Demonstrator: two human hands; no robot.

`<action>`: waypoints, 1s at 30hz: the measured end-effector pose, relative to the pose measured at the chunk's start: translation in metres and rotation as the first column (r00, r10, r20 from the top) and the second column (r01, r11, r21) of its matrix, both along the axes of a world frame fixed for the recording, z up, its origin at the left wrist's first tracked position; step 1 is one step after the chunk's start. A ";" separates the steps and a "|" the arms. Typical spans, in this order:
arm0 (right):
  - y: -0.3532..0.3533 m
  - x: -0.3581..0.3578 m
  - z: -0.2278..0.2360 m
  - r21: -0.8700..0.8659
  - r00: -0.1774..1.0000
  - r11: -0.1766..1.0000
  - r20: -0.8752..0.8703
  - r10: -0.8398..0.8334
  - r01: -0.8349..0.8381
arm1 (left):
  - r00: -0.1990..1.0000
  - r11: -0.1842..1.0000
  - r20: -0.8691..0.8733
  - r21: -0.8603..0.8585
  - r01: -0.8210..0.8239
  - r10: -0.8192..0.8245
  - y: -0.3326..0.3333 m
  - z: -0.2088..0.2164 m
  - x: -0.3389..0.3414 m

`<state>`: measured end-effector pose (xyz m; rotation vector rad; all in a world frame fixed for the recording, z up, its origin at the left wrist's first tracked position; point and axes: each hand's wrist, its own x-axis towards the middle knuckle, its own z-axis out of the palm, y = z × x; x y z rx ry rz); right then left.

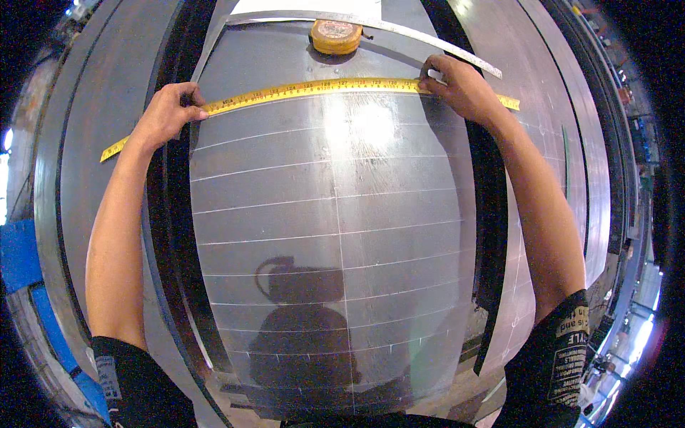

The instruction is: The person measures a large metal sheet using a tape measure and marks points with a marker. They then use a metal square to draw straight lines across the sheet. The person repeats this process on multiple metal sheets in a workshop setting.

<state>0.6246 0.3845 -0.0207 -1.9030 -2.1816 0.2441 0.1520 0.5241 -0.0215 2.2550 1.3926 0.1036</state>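
Note:
A yellow tape measure blade [307, 88] runs across the dark metal sheet [271, 178], its two ends reaching past the sheet's sides. My left hand [171, 114] pinches the blade near the sheet's left edge. Towards the right edge, my right hand [460, 85] pinches the same blade between thumb and fingers. Thin white lines are marked across the sheet, with one line running lengthwise down its middle. Just beyond the blade sits a round yellow tape measure case [336, 37]; no hand touches it.
Behind the case lies a long pale metal ruler [428, 44], beside a white sheet [307, 8] at the far edge. Dark channels [489, 214] flank the marked sheet, with more metal plates [107, 93] outside them. Blue objects [20, 260] stand at the far left.

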 end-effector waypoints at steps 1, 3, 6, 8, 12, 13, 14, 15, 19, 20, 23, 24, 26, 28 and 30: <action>0.001 0.000 0.002 -0.021 1.000 1.000 -0.015 -0.001 0.000 | 1.000 1.000 -0.009 -0.026 -0.017 0.016 0.003 0.000 -0.001; -0.002 0.002 0.005 -0.071 0.999 0.997 -0.042 -0.012 0.009 | 1.000 1.000 -0.010 -0.009 -0.006 0.006 0.001 0.003 0.005; -0.004 0.000 0.006 -0.042 0.998 0.999 -0.057 -0.025 0.023 | 0.998 0.998 0.012 0.029 0.062 -0.062 0.002 0.004 0.004; -0.004 -0.001 0.008 -0.070 0.998 0.997 -0.058 -0.041 0.037 | 0.996 0.996 0.024 0.015 0.087 -0.087 0.002 0.006 0.004; -0.005 -0.001 0.006 -0.031 0.998 0.999 -0.060 0.008 -0.010 | 0.997 0.994 0.031 -0.087 0.074 -0.071 0.006 0.008 0.006; -0.005 -0.001 0.005 -0.015 0.998 1.000 -0.064 0.018 -0.019 | 0.997 0.991 0.033 -0.110 0.073 -0.070 0.008 0.007 0.005; -0.005 0.001 0.004 -0.001 0.998 1.000 -0.065 0.025 -0.025 | 0.997 0.990 0.034 -0.118 0.076 -0.073 0.008 0.009 0.008; -0.006 0.003 0.002 0.013 0.997 0.999 -0.066 0.031 -0.030 | 0.997 0.989 0.035 -0.126 0.080 -0.076 0.007 0.011 0.011; -0.006 0.004 0.001 0.022 0.996 1.000 -0.086 0.014 -0.013 | 0.989 0.988 0.052 -0.070 0.141 -0.137 0.012 0.005 0.002; -0.005 0.003 0.001 0.020 0.996 1.000 -0.091 0.014 -0.012 | 0.990 0.988 0.051 -0.074 0.138 -0.134 0.013 0.004 0.001; -0.005 0.001 0.005 -0.050 0.995 0.998 -0.092 -0.027 0.023 | 0.992 0.989 0.047 -0.088 0.123 -0.119 0.012 0.003 0.002; -0.005 0.000 0.006 -0.084 0.995 0.996 -0.089 -0.048 0.041 | 0.993 0.989 0.044 -0.094 0.115 -0.111 0.011 0.004 0.003; -0.006 0.001 0.007 -0.070 0.994 0.997 -0.100 -0.038 0.031 | 0.993 0.989 0.039 -0.090 0.114 -0.111 0.011 0.004 0.004; -0.006 0.002 0.007 -0.072 0.993 0.997 -0.112 -0.039 0.031 | 0.992 0.989 0.034 -0.070 0.127 -0.125 0.012 0.004 0.004; -0.006 0.002 0.007 -0.091 0.991 0.995 -0.128 -0.048 0.037 | 0.992 0.990 0.035 -0.070 0.121 -0.118 0.012 0.003 0.003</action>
